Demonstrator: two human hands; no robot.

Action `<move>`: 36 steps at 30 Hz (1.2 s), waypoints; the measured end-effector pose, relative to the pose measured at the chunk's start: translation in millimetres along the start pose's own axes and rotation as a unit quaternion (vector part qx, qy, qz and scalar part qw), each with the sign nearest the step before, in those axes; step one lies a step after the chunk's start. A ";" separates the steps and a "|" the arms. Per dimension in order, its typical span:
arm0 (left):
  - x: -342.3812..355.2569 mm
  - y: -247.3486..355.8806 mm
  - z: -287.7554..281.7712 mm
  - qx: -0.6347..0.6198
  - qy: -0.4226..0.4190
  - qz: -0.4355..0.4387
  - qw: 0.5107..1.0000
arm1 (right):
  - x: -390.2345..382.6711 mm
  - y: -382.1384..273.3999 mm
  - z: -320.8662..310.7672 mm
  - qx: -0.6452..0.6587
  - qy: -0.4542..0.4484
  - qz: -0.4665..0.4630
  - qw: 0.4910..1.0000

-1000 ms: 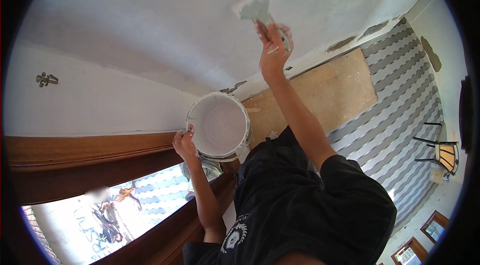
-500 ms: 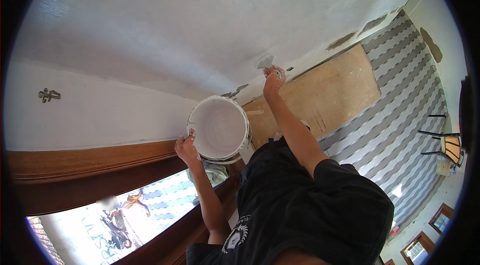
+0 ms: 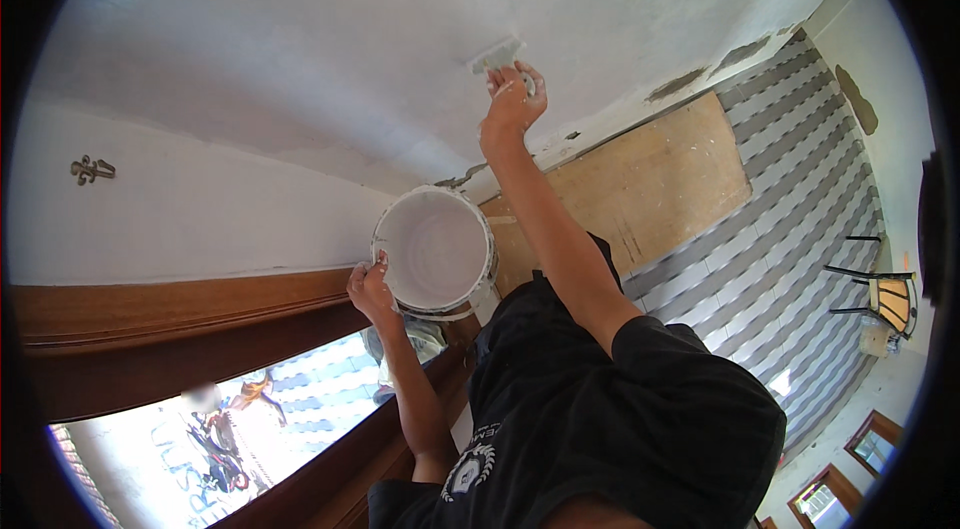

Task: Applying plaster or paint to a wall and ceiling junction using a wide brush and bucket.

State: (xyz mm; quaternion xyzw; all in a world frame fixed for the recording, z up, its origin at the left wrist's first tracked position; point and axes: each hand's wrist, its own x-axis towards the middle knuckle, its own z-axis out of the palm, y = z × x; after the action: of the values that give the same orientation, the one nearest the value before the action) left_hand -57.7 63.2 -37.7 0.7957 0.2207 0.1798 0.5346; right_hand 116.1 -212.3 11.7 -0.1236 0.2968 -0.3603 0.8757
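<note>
– What's at the far left?
– A small metal fitting (image 3: 93,170) on the white side wall (image 3: 220,204), then the left hand (image 3: 372,292), smeared white, its fingers curled tight over the left rim of a white bucket (image 3: 435,214)
– And past the bucket?
– A wide, flat tool (image 3: 497,55), its head at the front wall (image 3: 300,29); I can't tell whether it touches. The right hand (image 3: 516,103) is closed round its handle
– Farther right?
– A tan board (image 3: 660,174) on the striped floor (image 3: 790,159), then a chair (image 3: 892,301)

1 round white bucket (image 3: 462,216) was left of 1 rectangular tan wooden board (image 3: 662,187), which lay on grey-and-white striped floor tiles (image 3: 745,274), 1 black-and-tan chair (image 3: 891,301) farther right
</note>
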 end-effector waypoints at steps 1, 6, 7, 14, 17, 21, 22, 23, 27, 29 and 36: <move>6.2 -16.1 -5.6 0.093 0.004 0.086 0.992 | -7.9 -6.0 5.4 -0.008 -0.002 0.005 1.000; 1.4 -25.6 -6.8 0.199 0.006 0.139 0.970 | -15.6 -44.8 2.5 0.027 -0.185 0.023 0.982; -2.0 -19.0 -3.4 0.182 0.008 0.080 0.980 | -16.7 -55.9 -2.0 0.022 -0.190 0.030 0.981; -36.8 4.8 32.7 0.264 0.050 0.071 0.961 | -40.4 -144.7 -73.8 -0.257 -0.393 0.162 0.868; -44.6 12.5 49.0 0.285 0.042 0.074 0.955 | -53.9 -148.3 -96.4 -0.372 -0.355 0.278 0.811; -55.6 21.7 52.0 0.283 0.024 0.086 0.955 | -67.2 -133.6 -122.9 -0.429 -0.350 0.298 0.778; -56.8 24.7 53.3 0.283 0.015 0.088 0.955 | -69.9 -125.9 -127.5 -0.436 -0.365 0.297 0.768; -58.6 27.9 54.0 0.279 0.020 0.102 0.955 | -71.1 -118.0 -134.6 -0.435 -0.357 0.294 0.772; -69.4 34.7 51.5 0.268 0.023 0.110 0.957 | -83.7 -82.7 -159.7 -0.565 -0.438 0.168 0.679; -74.5 40.2 53.2 0.273 0.016 0.109 0.956 | -89.5 -65.4 -170.5 -0.620 -0.453 0.099 0.633; -90.6 47.6 73.1 0.297 -0.010 0.135 0.945 | -86.3 -15.8 -203.5 -0.720 -0.430 -0.053 0.542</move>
State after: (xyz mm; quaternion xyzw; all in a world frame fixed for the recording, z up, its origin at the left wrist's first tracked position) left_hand -87.9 -58.2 -24.6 0.9426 0.1495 0.1683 0.2468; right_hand -65.3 -163.2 -105.7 -0.8681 0.0369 0.0248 0.4944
